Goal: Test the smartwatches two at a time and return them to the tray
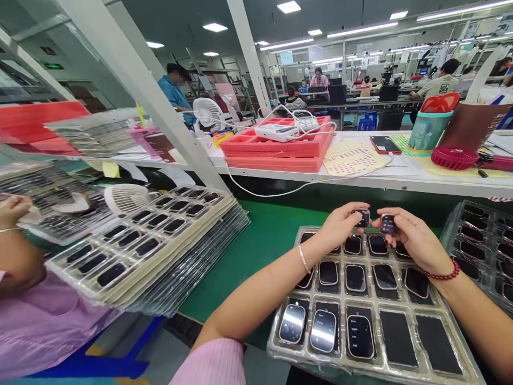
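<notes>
Watch (pixel 364 219) in your left hand (pixel 340 225): screen text too small
Your right forearm (pixel 476 307): cut, lower right
Co-worker (pixel 60 334): cut, left edge

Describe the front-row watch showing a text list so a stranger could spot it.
Start at the plastic tray under the left hand and right hand. In its nearest row, go third from the left, beside two watchless slots. That watch shows a clear text list, without its left neighbours' broad white glare.

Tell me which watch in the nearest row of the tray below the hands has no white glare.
The third watch from the left: it shows lines of text on black, while the first watch and second watch reflect white glare.
</notes>
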{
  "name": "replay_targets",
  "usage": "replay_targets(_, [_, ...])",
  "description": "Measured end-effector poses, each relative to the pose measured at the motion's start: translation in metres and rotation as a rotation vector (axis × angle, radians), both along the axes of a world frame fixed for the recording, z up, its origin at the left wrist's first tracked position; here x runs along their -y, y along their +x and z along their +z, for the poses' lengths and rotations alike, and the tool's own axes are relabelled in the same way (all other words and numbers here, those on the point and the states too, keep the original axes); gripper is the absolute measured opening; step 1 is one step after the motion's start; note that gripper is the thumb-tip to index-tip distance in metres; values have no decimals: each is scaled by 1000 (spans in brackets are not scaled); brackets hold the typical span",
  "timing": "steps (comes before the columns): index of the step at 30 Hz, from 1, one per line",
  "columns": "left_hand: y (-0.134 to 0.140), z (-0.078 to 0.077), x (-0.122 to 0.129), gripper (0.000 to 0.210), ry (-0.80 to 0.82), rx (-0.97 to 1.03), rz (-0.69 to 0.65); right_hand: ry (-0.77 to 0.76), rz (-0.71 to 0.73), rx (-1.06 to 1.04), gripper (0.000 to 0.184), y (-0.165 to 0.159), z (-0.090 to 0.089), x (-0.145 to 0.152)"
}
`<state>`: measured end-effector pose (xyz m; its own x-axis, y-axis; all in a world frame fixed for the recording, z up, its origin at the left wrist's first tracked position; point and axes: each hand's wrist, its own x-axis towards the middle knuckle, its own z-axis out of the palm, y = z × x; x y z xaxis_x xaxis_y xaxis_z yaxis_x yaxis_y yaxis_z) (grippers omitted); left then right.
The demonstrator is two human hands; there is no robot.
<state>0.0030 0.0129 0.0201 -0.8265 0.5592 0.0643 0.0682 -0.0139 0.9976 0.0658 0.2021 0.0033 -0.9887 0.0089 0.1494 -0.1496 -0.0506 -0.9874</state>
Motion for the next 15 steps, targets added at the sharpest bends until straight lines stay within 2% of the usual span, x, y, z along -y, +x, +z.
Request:
replay_targets(2, [-2,-3,0,48,32,-55,7,30,-5,-19,39,-1,2,1])
replay_targets(4, [-4,-5,-1,53,58,-80,-3,64,-10,-29,47,-2,3,3])
replay_targets(7, [-4,-6,-1,49,61,-45,-30,84,-7,-33,46,-1,5,5])
replay_targets(12, [0,0,0,56,34,-46,-11,85,3,-39,51,-1,6,5])
replay_targets(15, [2,4,0,41,9,-38,-3,69,4,-38,41,-1,4,3])
